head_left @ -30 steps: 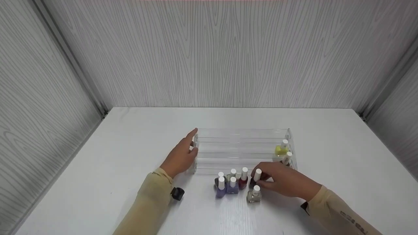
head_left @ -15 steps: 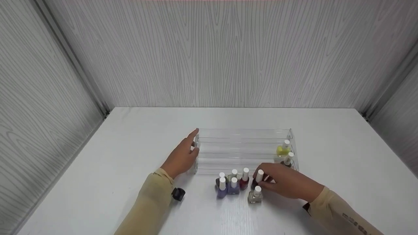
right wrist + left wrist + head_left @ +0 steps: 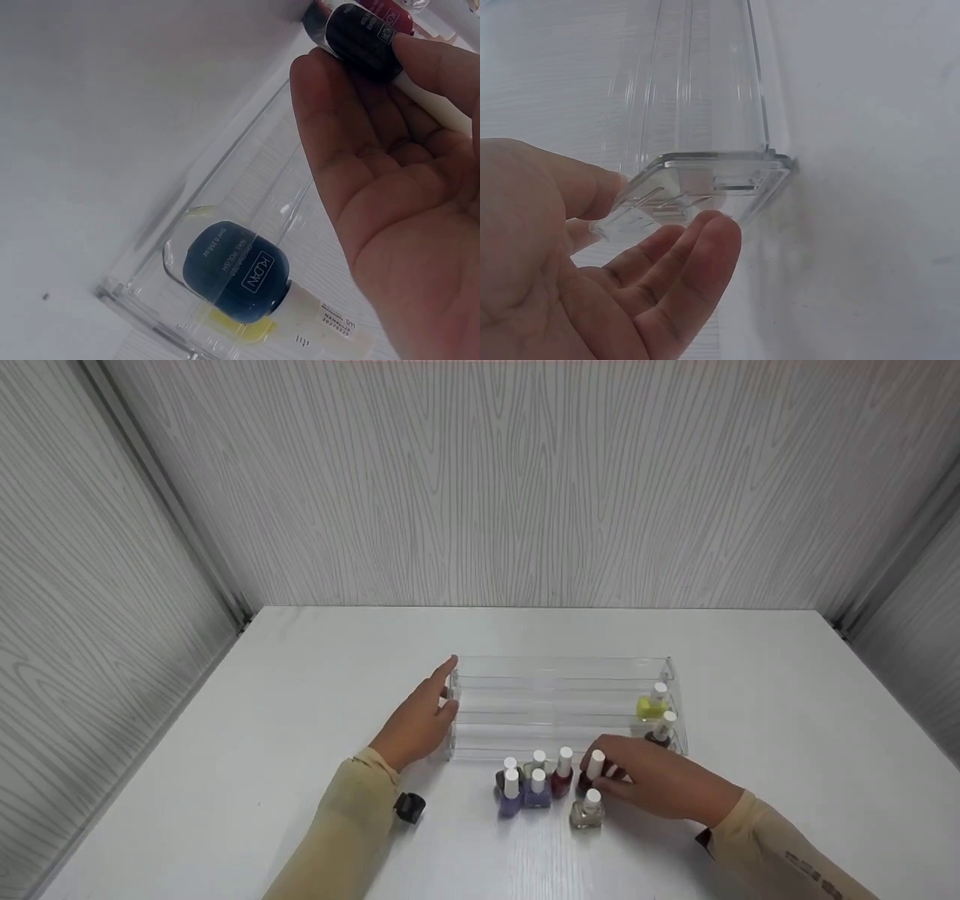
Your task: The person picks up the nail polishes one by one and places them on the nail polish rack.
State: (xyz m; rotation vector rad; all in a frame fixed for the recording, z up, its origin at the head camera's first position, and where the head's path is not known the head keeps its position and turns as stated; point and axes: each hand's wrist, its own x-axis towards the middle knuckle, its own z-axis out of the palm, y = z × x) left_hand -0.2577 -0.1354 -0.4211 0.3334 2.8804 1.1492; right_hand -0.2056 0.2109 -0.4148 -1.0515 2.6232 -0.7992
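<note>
Now, right hand (image 3: 656,778): thumb and fingers pinching a dark bottle (image 3: 364,43), just beside the red bottle (image 3: 561,784)!
Left hand (image 3: 420,720): well apart from it, fingers relaxed, touching the left end of the clear rack (image 3: 540,703).
Rack: on the worktop (image 3: 337,667) beyond the dark bottle, yellow bottle (image 3: 650,708) and blue bottle (image 3: 236,271) at its right end.

Dark bottle (image 3: 591,773), head view, lower right of centre: partly covered by right hand (image 3: 651,774). Sleeve lettering (image 3: 813,874), lower right: too small to read. Clear rack (image 3: 705,90), left-wrist view: cut off at top edge. Red bottle (image 3: 393,12), right-wrist view, upper right: partly hidden.
</note>
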